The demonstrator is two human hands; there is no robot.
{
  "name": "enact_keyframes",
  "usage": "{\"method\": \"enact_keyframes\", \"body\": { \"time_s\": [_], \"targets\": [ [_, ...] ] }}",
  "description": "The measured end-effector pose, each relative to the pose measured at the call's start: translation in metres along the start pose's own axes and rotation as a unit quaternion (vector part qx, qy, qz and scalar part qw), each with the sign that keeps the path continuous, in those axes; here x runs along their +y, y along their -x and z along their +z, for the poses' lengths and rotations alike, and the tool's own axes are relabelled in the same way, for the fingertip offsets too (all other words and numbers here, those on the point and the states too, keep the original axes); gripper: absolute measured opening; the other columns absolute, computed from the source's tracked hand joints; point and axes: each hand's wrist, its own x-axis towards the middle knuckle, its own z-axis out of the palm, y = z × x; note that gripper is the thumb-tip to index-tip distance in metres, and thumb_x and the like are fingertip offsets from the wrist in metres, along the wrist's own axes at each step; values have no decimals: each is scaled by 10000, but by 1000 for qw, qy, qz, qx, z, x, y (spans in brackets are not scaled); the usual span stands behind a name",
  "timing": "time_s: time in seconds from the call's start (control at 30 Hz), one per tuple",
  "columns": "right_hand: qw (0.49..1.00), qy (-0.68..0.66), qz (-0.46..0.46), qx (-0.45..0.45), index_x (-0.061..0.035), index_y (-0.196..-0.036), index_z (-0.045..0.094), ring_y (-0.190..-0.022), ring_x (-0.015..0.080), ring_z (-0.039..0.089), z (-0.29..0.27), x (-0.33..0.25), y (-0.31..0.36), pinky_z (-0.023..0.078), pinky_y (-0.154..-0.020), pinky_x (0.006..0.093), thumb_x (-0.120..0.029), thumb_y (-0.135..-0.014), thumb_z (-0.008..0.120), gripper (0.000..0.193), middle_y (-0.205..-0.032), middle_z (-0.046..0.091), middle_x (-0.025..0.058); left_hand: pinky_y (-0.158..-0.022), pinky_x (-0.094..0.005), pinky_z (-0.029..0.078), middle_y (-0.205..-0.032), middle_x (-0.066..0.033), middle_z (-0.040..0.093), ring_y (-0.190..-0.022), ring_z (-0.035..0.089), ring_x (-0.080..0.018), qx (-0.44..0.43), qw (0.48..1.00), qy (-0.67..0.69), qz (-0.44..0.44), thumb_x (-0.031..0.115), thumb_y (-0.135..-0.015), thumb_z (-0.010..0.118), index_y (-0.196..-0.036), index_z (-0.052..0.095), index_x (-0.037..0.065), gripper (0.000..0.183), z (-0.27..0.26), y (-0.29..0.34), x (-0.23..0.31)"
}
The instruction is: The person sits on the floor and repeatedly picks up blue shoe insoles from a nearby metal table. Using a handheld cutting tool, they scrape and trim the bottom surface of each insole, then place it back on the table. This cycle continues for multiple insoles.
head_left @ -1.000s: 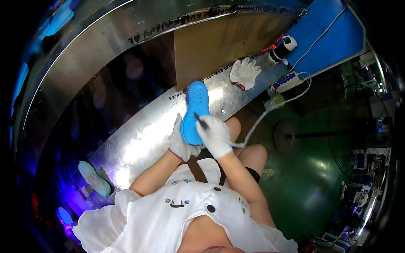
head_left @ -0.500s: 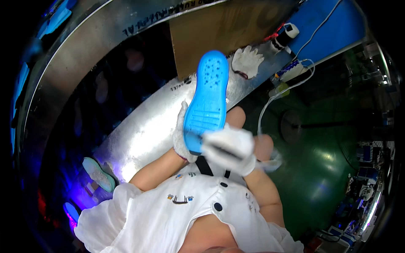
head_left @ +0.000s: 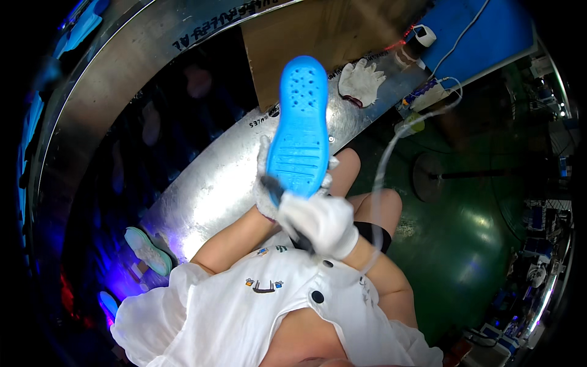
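Observation:
A bright blue shoe sole (head_left: 299,134) stands lengthwise in front of me, its dimpled, ribbed face turned up. My left hand (head_left: 263,191), in a white glove, grips it from behind near its lower end; fingertips show along both edges. At that lower end is my right hand (head_left: 324,223), also white-gloved and blurred by motion. Its fingers are closed around a dark tool, whose blurred dark tip (head_left: 273,188) lies over the sole's lower left edge. The tool's kind cannot be made out.
A metal ledge (head_left: 208,183) curves beneath my hands, with a spare white glove (head_left: 361,82) beside a cardboard sheet (head_left: 330,37). A pale cord (head_left: 382,165) hangs from a power strip (head_left: 428,98) toward my right arm. Another sole (head_left: 148,251) lies at lower left.
The blue sole has shifted slightly up and away, and left fingertips now show at its right edge. My right hand with the dark tool has moved left and down. The cord has swung.

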Motion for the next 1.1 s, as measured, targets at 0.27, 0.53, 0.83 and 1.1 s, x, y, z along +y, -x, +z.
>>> {"method": "enact_keyframes", "body": {
  "time_s": [0.27, 0.53, 0.83, 1.1],
  "targets": [
    [992, -42, 42, 108, -42, -949, 682, -646, 261, 642, 7, 6, 6, 523, -581, 324, -44, -772, 745, 188, -864, 679, 95, -835, -513, 560, -1298, -365, 495, -1038, 603, -459, -56, 996, 67, -16, 775, -892, 324, -1414, 403, -40, 971, -3, -4, 19],
    [967, -198, 134, 84, -55, -938, 703, -737, 214, 667, -12, 26, 3, 542, -642, 297, -39, -764, 742, 179, -935, 702, 72, -721, -501, 574, -1177, -379, 560, -962, 627, -473, -45, 994, -11, -100, 798, -865, 335, -1459, 363, 21, 979, 8, -8, 38],
    [984, -107, 65, -126, -69, -953, 721, -726, 241, 666, -28, 8, -7, 527, -630, 317, -66, -724, 793, 241, -1007, 718, 96, -894, -408, 566, -1234, -215, 630, -1059, 660, -304, 60, 958, -216, -182, 379, -983, 528, -1341, 523, -5, 525, 12, -26, 74],
    [980, -29, 66, -186, -136, -997, 715, -690, 225, 636, -46, 3, -10, 532, -620, 333, -130, -751, 730, 247, -1056, 711, 49, -919, -358, 556, -1210, -181, 654, -1054, 669, -236, 44, 913, -364, -178, 310, -976, 576, -1265, 606, -16, 437, -2, -36, 89]
  ]
}}
